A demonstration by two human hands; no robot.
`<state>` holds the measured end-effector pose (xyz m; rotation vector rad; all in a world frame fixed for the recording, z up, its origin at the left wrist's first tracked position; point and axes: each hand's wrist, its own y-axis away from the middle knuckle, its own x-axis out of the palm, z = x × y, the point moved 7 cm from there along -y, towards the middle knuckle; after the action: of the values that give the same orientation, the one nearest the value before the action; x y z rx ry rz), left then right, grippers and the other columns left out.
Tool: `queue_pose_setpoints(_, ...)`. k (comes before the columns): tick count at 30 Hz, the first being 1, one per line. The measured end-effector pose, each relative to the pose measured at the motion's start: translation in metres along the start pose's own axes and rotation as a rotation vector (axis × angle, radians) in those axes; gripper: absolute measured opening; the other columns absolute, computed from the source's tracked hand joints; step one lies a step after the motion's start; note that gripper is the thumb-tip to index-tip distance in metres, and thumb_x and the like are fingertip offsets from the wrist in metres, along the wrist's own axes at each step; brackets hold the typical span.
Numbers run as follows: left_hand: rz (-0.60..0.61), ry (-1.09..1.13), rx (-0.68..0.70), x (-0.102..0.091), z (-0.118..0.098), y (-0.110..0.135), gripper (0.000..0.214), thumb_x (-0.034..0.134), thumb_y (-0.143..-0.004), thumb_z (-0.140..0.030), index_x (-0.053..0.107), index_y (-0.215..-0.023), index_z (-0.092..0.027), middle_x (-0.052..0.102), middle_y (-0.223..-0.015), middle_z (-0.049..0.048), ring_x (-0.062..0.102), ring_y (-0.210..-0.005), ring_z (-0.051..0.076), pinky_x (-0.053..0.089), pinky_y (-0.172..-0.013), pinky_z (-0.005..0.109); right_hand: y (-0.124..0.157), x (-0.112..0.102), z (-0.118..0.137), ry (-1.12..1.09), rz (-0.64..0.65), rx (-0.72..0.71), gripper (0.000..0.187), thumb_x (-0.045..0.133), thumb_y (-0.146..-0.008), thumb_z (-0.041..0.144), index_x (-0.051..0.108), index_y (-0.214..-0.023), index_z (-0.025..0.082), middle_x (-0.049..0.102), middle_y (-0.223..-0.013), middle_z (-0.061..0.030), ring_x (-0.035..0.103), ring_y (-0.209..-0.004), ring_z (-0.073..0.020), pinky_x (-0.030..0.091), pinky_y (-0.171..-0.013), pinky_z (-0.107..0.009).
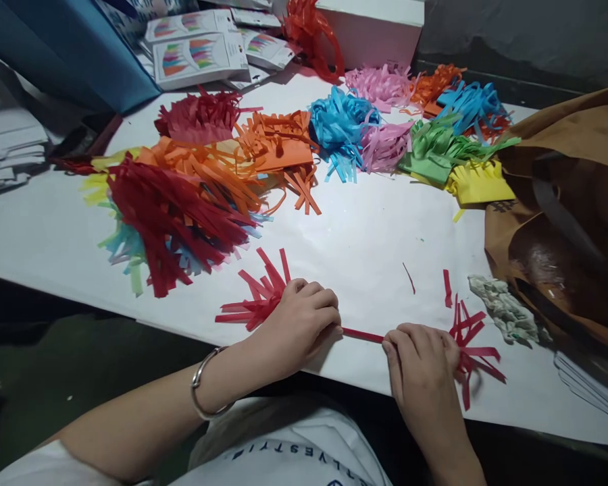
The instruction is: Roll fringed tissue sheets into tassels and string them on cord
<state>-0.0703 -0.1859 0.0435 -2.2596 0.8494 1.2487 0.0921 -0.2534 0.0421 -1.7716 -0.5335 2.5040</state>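
Observation:
A red tissue-paper tassel [363, 335] lies along the table's near edge, its middle twisted into a thin cord. My left hand [309, 317] is closed on the cord's left part, and loose red strips fan out beyond it to the left. Closed around the right part is my right hand [420, 358], with more red strips spreading out past it. Between the two hands the cord runs straight and bare. The fingers of both hands hide the parts they grip.
Bunches of fringed paper in dark red [177, 216], orange [278, 145], blue [342, 125] and green [430, 152] lie across the back. Printed boxes [200, 61] are stacked behind. A brown bag [562, 202] stands at right, beside a crumpled pale cloth [507, 307]. Red scraps [446, 288] lie nearby.

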Motion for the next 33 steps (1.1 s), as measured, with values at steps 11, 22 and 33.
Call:
queue_pose_setpoints(11,0.069,-0.411,0.009,0.003,-0.023,-0.010,0.013,0.060,-0.081,-0.005,0.063,-0.083,-0.018,0.061,-0.091,0.0062,0.051,-0.087,0.025,0.030,-0.088,0.048,-0.019,-0.001,-0.008,0.008,0.056,0.114,0.016,0.054,-0.095,0.021,0.057,-0.079,0.022,0.061,-0.079,-0.0017,0.052,-0.079,-0.0211,0.030,-0.084,-0.042)
queue_pose_setpoints(22,0.053,-0.504,0.359,0.018,-0.043,-0.015,0.013,0.066,-0.086,-0.013,0.068,-0.074,-0.016,0.059,-0.078,0.0052,0.051,-0.080,0.023,0.033,-0.089,0.044,-0.008,-0.001,0.017,0.003,-0.045,-0.133,0.011,0.057,-0.095,0.015,0.065,-0.100,0.020,0.068,-0.093,-0.0041,0.058,-0.095,-0.0211,0.026,-0.109,-0.051)
queue_pose_setpoints(33,0.396,0.635,-0.082,-0.002,-0.028,-0.008,0.030,0.049,-0.100,-0.034,0.072,-0.097,-0.016,0.065,-0.087,0.0044,0.058,-0.075,0.014,0.044,-0.070,0.026,0.000,-0.038,0.037,-0.003,-0.236,-0.413,0.020,0.051,-0.094,0.004,0.065,-0.108,0.012,0.072,-0.096,-0.0076,0.064,-0.099,-0.0219,0.031,-0.108,-0.052)
